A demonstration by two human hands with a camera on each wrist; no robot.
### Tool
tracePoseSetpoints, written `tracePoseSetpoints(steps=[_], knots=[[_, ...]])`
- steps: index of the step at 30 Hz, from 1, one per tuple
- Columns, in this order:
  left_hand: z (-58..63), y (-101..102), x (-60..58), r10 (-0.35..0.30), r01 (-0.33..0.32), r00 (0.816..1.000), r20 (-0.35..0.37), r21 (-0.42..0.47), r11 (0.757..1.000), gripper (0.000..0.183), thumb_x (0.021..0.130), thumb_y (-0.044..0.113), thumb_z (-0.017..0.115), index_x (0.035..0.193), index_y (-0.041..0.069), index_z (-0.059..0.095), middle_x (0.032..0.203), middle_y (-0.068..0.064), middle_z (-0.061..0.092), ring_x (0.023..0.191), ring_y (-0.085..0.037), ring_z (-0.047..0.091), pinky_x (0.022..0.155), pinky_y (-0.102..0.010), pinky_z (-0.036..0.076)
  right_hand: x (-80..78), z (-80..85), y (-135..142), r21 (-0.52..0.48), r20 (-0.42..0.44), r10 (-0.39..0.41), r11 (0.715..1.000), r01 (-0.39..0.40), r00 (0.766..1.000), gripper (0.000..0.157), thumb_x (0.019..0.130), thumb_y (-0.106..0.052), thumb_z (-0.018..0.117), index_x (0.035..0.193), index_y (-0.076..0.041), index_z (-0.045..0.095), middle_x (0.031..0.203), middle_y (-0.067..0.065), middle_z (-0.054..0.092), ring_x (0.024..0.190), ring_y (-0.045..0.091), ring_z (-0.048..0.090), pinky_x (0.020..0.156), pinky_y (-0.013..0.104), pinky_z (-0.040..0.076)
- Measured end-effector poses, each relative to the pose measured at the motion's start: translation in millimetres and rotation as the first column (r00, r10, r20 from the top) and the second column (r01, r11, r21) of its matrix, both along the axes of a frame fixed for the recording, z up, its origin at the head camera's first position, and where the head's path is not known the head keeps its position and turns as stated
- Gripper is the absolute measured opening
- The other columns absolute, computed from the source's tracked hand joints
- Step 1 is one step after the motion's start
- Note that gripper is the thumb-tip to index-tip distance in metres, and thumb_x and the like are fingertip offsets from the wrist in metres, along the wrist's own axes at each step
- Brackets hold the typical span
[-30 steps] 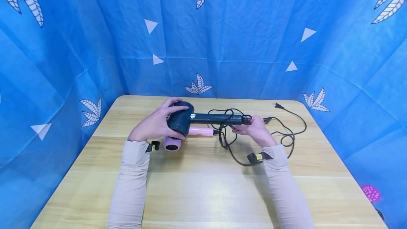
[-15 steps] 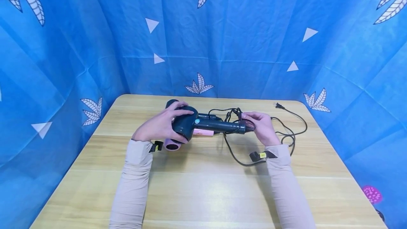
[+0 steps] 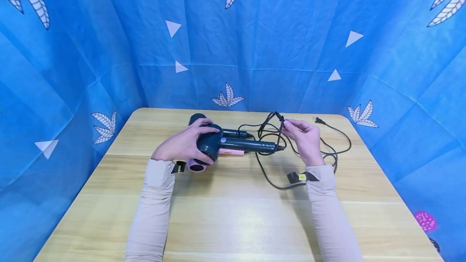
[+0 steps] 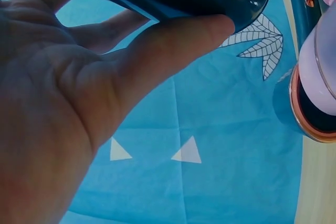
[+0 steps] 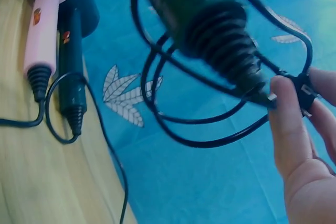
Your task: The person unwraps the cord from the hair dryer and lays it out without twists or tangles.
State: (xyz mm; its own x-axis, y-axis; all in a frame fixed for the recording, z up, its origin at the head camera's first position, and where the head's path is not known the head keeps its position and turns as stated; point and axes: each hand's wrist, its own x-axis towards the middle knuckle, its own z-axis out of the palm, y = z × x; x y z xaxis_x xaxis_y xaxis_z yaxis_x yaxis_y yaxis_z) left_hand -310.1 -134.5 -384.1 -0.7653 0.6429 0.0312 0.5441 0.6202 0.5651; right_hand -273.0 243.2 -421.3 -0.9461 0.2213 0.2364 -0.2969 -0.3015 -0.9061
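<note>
My left hand [image 3: 182, 142] grips a dark green hair dryer [image 3: 249, 145] round its head, holding it above the table with the handle pointing right. In the left wrist view the thumb presses along the head's underside. My right hand [image 3: 305, 140] pinches the black plug [image 5: 304, 92] of a cord beside the handle's end. Loops of the cord [image 5: 205, 142] hang round the ribbed end of the handle. Beneath the held dryer lie a pink hair dryer [image 5: 42, 35] and a second dark green hair dryer [image 5: 72, 77], both partly hidden in the head view.
The wooden table [image 3: 233, 221] stands against blue patterned curtains [image 3: 233, 43] on three sides. To the right of the dryers, a black cord [image 3: 276, 187] curves under the right wrist. Another plug [image 3: 319, 121] lies near the back right edge.
The held hair dryer has come slightly nearer and uncovered the second dark green one. My right hand has moved from the handle's end up and right, drawing the plug and cord loops with it.
</note>
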Motion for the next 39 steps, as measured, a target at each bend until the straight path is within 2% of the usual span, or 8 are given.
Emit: tracePoseSetpoints(steps=[6, 11, 16, 23, 25, 27, 33, 39], knots=[[-5.3, -5.3, -5.3, 0.037, -0.037, 0.999, 0.008, -0.007, 0.999, 0.089, 0.067, 0.041, 0.097, 0.146, 0.027, 0.058, 0.162, -0.007, 0.03, 0.14, -0.045, 0.046, 0.103, -0.062, 0.053, 7.3, 9.8, -4.5, -0.071, -0.102, 0.063, 0.995, -0.071, 0.993, 0.018, 0.092, 0.007, 0.07, 0.094, -0.008, 0.08, 0.092, 0.008, 0.081, 0.079, 0.019, 0.08, 0.082, 0.033, 0.063], [-9.0, -10.9, -11.5, 0.06, -0.06, 0.998, 0.018, 0.001, 0.998, 0.091, 0.065, 0.04, 0.097, 0.146, 0.025, 0.058, 0.161, -0.007, 0.032, 0.14, -0.043, 0.047, 0.107, -0.061, 0.051, 10.5, 13.8, -4.5, -0.124, -0.19, 0.159, 0.975, -0.184, 0.969, 0.021, 0.094, 0.01, 0.066, 0.098, -0.005, 0.08, 0.095, 0.01, 0.081, 0.081, 0.021, 0.08, 0.081, 0.032, 0.063], [-11.2, -16.0, -15.8, 0.083, -0.083, 0.996, 0.017, 0.0, 0.997, 0.092, 0.067, 0.041, 0.096, 0.148, 0.025, 0.056, 0.161, -0.008, 0.032, 0.141, -0.043, 0.046, 0.107, -0.061, 0.05, 13.7, 12.9, 1.2, -0.117, -0.243, 0.311, 0.931, -0.346, 0.919, 0.023, 0.096, 0.012, 0.061, 0.102, -0.002, 0.078, 0.1, 0.012, 0.08, 0.087, 0.022, 0.08, 0.083, 0.031, 0.063], [-13.4, -21.9, -19.1, 0.117, -0.118, 0.993, 0.011, 0.029, 0.993, 0.09, 0.069, 0.043, 0.095, 0.148, 0.026, 0.055, 0.162, -0.008, 0.03, 0.141, -0.044, 0.044, 0.105, -0.062, 0.052, 13.9, 6.7, 9.2, 0.08, -0.195, 0.529, 0.848, -0.524, 0.826, 0.032, 0.097, 0.015, 0.054, 0.108, -0.004, 0.078, 0.106, 0.009, 0.078, 0.089, 0.018, 0.078, 0.082, 0.029, 0.064], [-14.0, -23.6, -20.2, 0.124, -0.125, 0.992, 0.006, 0.035, 0.992, 0.091, 0.068, 0.045, 0.095, 0.148, 0.026, 0.055, 0.162, -0.008, 0.03, 0.141, -0.044, 0.045, 0.105, -0.062, 0.052, 13.2, 5.0, 10.5, 0.138, -0.16, 0.562, 0.827, -0.546, 0.811, 0.032, 0.096, 0.014, 0.056, 0.108, -0.006, 0.078, 0.106, 0.008, 0.078, 0.088, 0.017, 0.078, 0.082, 0.03, 0.064], [-13.8, -24.9, -20.7, 0.129, -0.129, 0.992, 0.005, 0.04, 0.991, 0.093, 0.067, 0.047, 0.095, 0.148, 0.026, 0.055, 0.162, -0.008, 0.031, 0.141, -0.043, 0.045, 0.105, -0.062, 0.052, 12.6, 3.4, 11.6, 0.191, -0.117, 0.576, 0.812, -0.551, 0.809, 0.032, 0.096, 0.013, 0.058, 0.107, -0.009, 0.079, 0.105, 0.006, 0.078, 0.087, 0.016, 0.078, 0.081, 0.031, 0.064], [-8.5, -27.5, -19.0, 0.145, -0.145, 0.989, -0.003, 0.049, 0.988, 0.096, 0.065, 0.047, 0.097, 0.149, 0.028, 0.054, 0.163, -0.008, 0.03, 0.139, -0.043, 0.047, 0.106, -0.061, 0.051, 11.0, -0.8, 15.2, 0.299, 0.006, 0.556, 0.792, -0.532, 0.831, 0.029, 0.094, 0.009, 0.065, 0.103, -0.014, 0.08, 0.099, 0.002, 0.079, 0.081, 0.014, 0.078, 0.079, 0.033, 0.065], [-4.4, -29.9, -15.7, 0.167, -0.166, 0.986, -0.016, 0.064, 0.984, 0.095, 0.064, 0.048, 0.097, 0.148, 0.029, 0.056, 0.163, -0.006, 0.031, 0.14, -0.041, 0.046, 0.105, -0.06, 0.052, 7.9, -6.3, 22.7, 0.407, 0.094, 0.511, 0.763, -0.501, 0.854, 0.02, 0.093, 0.007, 0.067, 0.104, -0.006, 0.078, 0.095, 0.001, 0.079, 0.079, 0.013, 0.078, 0.079, 0.035, 0.065]])
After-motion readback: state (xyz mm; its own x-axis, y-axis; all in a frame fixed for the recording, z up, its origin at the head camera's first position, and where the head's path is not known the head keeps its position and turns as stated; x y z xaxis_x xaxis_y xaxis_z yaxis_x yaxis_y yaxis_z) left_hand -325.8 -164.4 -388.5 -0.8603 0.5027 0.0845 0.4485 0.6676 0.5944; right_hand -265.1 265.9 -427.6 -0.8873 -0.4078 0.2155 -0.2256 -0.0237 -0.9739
